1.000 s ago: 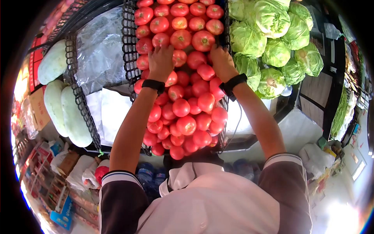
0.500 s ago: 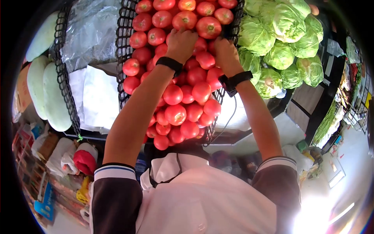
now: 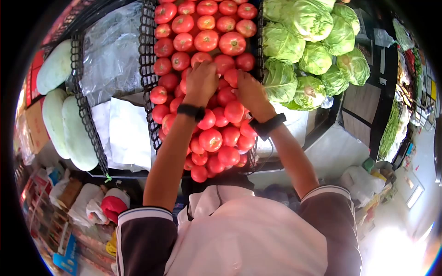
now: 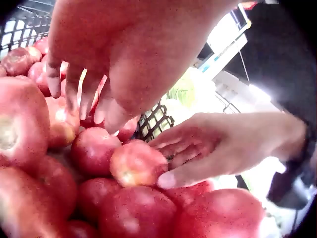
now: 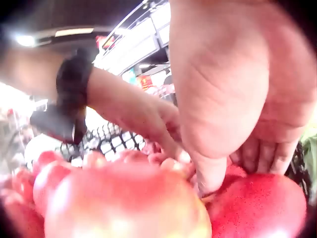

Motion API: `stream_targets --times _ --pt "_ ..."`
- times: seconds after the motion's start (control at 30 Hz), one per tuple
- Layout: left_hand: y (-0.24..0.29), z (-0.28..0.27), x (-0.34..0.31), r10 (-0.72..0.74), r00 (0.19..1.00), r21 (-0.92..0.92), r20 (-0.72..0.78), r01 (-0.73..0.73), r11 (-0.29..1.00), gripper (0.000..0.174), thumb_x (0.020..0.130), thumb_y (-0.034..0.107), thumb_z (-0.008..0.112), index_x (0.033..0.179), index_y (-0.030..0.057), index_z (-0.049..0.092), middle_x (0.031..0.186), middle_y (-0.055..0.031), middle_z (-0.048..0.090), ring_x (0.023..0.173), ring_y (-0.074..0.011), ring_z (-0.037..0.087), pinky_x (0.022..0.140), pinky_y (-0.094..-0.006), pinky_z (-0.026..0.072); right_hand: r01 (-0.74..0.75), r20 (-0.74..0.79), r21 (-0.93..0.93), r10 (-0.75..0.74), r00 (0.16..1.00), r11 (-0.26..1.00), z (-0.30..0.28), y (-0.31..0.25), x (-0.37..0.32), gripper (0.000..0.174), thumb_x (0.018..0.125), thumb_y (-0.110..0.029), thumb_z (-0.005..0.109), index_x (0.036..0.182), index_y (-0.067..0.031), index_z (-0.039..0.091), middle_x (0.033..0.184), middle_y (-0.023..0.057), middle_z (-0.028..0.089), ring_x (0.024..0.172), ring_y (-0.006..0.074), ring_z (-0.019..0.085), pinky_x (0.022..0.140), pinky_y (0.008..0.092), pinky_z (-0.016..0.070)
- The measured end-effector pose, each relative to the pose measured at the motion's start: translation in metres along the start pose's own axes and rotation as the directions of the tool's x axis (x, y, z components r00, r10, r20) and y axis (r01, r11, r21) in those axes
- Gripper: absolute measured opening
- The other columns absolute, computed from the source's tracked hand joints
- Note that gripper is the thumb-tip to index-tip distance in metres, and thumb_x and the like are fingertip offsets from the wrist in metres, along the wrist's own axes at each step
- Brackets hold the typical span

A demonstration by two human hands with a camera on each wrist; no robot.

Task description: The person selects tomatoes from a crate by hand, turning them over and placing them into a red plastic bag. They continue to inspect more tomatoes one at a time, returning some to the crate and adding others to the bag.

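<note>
Many red tomatoes fill a black mesh-sided bin in the head view. My left hand reaches down over the middle of the pile. In the left wrist view its fingers hang spread and fairly straight, touching tomatoes, none clearly held. Close on its right, my right hand pinches a tomato between thumb and fingertips; the left wrist view shows the thumb against its side. From the right wrist view, the right hand bends over the tomatoes, its finger ends partly hidden.
Green cabbages are heaped right of the bin. To the left lie clear plastic bags, white sheets and pale green melons behind black mesh dividers. White bundles stand low at the right.
My hands have come nearer the body and closer together over the tomatoes. The left hand first moved right across the pile; the right hand has moved from the bin's right side toward its middle.
</note>
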State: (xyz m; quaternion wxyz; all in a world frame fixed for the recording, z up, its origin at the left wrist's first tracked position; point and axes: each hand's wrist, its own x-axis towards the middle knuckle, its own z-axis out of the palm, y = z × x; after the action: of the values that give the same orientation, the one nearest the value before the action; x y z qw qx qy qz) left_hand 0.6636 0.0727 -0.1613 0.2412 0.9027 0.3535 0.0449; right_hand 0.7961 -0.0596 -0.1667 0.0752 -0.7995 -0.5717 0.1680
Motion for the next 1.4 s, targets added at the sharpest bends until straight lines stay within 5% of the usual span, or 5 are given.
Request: stream_targets --times 0.47,0.57,0.73,1.1,1.4 --pt "0.041 -0.096 -0.223 -0.176 0.983 -0.182 0.051 0.182 0.966 0.026 0.085 0.012 0.068 0.11 0.0042 0.064 0.113 -0.0149 0.065 0.103 -0.0371 0.06 0.09 -0.046 0.0493 -0.149 0.095 0.238 0.13 0.987 0.96 -0.01 -0.003 0.003 0.055 0.078 -0.037 0.077 0.115 -0.0007 0.059 0.112 0.0192 0.065 0.107 0.0361 0.063 0.091 0.046 0.0525" --pt "0.053 -0.098 -0.261 -0.205 0.979 -0.204 0.02 0.204 0.957 0.025 0.085 0.012 0.068 0.108 0.0041 0.064 0.113 -0.0143 0.065 0.103 -0.0372 0.06 0.089 -0.0462 0.0493 -0.015 -0.239 0.296 0.089 0.967 0.955 -0.024 -0.017 -0.027 0.053 0.079 -0.036 0.076 0.116 -0.0016 0.059 0.112 0.0195 0.064 0.107 0.0374 0.063 0.09 0.0463 0.0519" --pt "0.066 -0.107 -0.297 -0.244 0.968 -0.237 0.058 0.251 0.939 0.026 0.085 0.013 0.069 0.108 0.0034 0.065 0.104 -0.0144 0.066 0.095 -0.0359 0.063 0.082 -0.0452 0.0514 0.033 -0.305 0.581 0.18 0.935 0.813 -0.075 -0.038 -0.097 0.057 0.078 -0.026 0.079 0.123 0.0016 0.058 0.115 0.025 0.063 0.107 0.0434 0.061 0.092 0.0465 0.0504" --pt "0.045 -0.09 -0.382 -0.177 0.943 -0.137 0.28 0.222 0.966 0.038 0.086 0.022 0.072 0.119 0.0052 0.063 0.108 -0.0198 0.069 0.099 -0.0382 0.065 0.083 -0.0454 0.0531 -0.144 -0.253 0.523 0.314 0.915 0.84 -0.059 -0.061 -0.273 0.057 0.071 -0.027 0.084 0.118 -0.0019 0.065 0.109 0.0213 0.062 0.093 0.0383 0.066 0.08 0.0436 0.0556" --pt "0.017 -0.114 -0.454 0.036 0.957 -0.387 0.288 0.082 0.918 0.039 0.093 0.02 0.069 0.126 0.0021 0.06 0.11 -0.0152 0.069 0.1 -0.0278 0.067 0.084 -0.0392 0.0525 -0.331 -0.266 0.437 0.471 0.841 0.837 -0.035 -0.113 -0.378 0.064 0.063 -0.031 0.089 0.114 -0.0089 0.058 0.105 0.0183 0.059 0.098 0.0406 0.06 0.083 0.0482 0.0528"
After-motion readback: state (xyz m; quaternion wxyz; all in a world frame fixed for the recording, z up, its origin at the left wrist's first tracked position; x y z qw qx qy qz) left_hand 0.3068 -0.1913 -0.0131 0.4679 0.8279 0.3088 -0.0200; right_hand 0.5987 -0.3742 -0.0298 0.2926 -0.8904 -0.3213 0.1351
